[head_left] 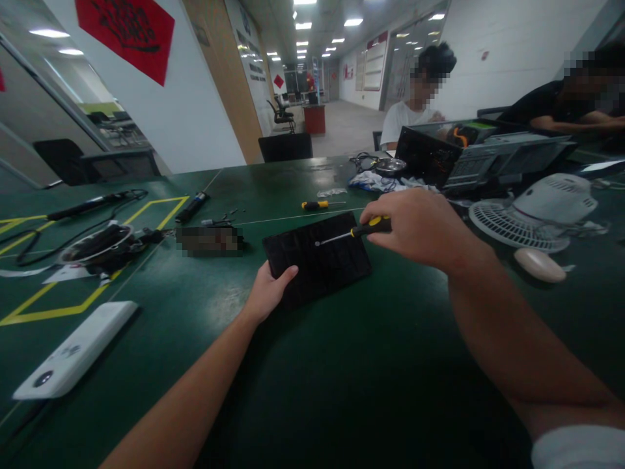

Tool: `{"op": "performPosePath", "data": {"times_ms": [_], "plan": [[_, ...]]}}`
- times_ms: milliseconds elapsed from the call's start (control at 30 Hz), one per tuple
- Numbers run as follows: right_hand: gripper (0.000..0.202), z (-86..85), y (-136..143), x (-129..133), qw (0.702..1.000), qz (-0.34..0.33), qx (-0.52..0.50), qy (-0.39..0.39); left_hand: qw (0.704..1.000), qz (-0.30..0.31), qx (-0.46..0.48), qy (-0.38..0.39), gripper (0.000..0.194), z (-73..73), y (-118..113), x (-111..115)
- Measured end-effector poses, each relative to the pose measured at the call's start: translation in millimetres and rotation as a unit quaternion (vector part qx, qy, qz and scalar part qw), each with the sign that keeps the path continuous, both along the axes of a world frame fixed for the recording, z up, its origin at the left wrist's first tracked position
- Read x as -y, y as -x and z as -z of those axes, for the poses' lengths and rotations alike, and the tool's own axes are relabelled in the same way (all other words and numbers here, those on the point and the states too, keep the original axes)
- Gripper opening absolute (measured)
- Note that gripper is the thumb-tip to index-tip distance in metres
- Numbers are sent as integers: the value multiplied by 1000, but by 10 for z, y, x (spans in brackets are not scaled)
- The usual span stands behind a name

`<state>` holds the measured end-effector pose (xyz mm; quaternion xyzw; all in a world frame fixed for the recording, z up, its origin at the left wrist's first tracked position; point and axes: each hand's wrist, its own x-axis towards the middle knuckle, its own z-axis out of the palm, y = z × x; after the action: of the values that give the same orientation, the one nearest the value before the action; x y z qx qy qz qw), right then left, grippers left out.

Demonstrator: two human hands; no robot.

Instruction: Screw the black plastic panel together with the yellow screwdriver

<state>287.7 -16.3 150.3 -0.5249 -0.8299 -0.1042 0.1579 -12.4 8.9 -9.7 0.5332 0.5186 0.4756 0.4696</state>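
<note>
Sleeve (581, 448) nearest, my right hand (415, 226) pinches the screwdriver (360, 230), left hand (268, 291) clamps the panel (327, 270); tilting either could cause slipping.

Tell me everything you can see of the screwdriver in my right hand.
The screwdriver has a black-and-yellow handle, plastic by its look, and a slim, shiny, metal-looking shaft. Your right hand grips the handle. The shaft slants slightly downward in view over the black panel, pointing left; whether its tip touches is unclear.
</note>
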Motion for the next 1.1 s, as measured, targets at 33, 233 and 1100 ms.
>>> {"op": "performPosePath", "data": {"times_ms": [33,233,1100], "plan": [[24,3,5,-1,1000,0,-1,-3,1000,0,-2,1,56,2,1,-2],[23,5,44,1,1000,2,1,-6,1000,-8,-1,1,58,-8,-7,-2],[28,-36,125,75,996,66,37,49,1000,-8,-6,6,54,-39,-28,11]]}}
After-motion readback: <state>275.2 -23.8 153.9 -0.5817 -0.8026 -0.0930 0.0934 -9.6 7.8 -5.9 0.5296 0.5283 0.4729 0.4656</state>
